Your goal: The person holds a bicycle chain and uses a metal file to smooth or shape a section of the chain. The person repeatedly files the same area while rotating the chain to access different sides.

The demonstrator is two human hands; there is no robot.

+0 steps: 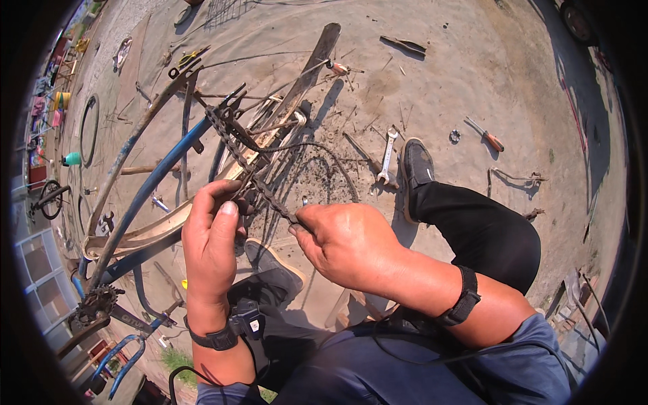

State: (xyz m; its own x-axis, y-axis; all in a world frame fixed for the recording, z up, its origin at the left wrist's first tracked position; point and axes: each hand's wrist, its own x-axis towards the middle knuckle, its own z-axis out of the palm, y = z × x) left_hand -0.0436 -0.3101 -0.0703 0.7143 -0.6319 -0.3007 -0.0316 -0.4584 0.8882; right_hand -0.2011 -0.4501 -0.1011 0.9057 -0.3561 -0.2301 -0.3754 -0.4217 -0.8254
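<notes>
A dirty bicycle chain [228,139] runs down from the rear dropout of a blue bicycle frame [157,185]. My right hand [347,243] pinches the chain's lower end between thumb and fingers. Beside the chain, my left hand [212,233] has its fingers curled near a small part; its fingertips are partly hidden, so whether it grips anything is unclear. A long worn mudguard [321,50] lies under and behind the frame. At the lower left sits the crankset [96,306]. A bent cable [329,147] arcs off to the right of the chain.
On the concrete lie an open-ended wrench [388,156], a hammer [369,161], a screwdriver [486,135], pliers [403,45] and a small cog [455,135]. Another orange-handled screwdriver [336,67] is by the mudguard. My shoes [419,164] flank dirt and scraps. A tyre [89,130] lies left.
</notes>
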